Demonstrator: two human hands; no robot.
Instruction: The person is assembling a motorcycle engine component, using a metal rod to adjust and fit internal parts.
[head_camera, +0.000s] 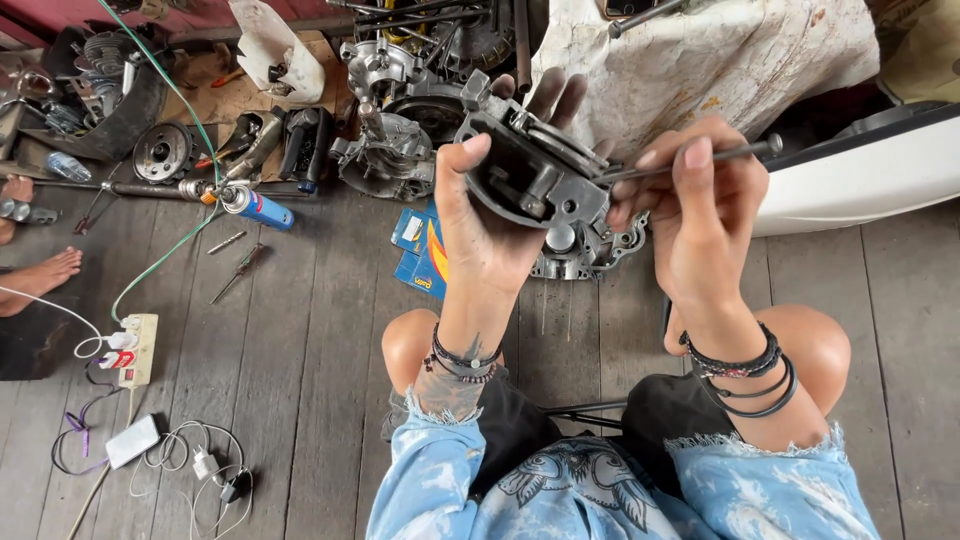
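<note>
Left hand (487, 222): my fingers wrapped around the grey engine part (533, 172).
Right hand (705, 215): my fingers pinching the thin metal rod (690, 160), tip against the part.

A dark grey cast-metal engine part (530, 170), blocky with bolt holes, ribs and a rounded rim, is held up off the wooden floor in the left hand (480, 215), tilted with its open, recessed face towards the camera. A thin, straight grey metal rod tool (700, 160) is pinched in the fingers of the right hand (705, 215). It lies almost level, its tip touching the part's right edge and its other end sticking out past the hand to the right.
</note>
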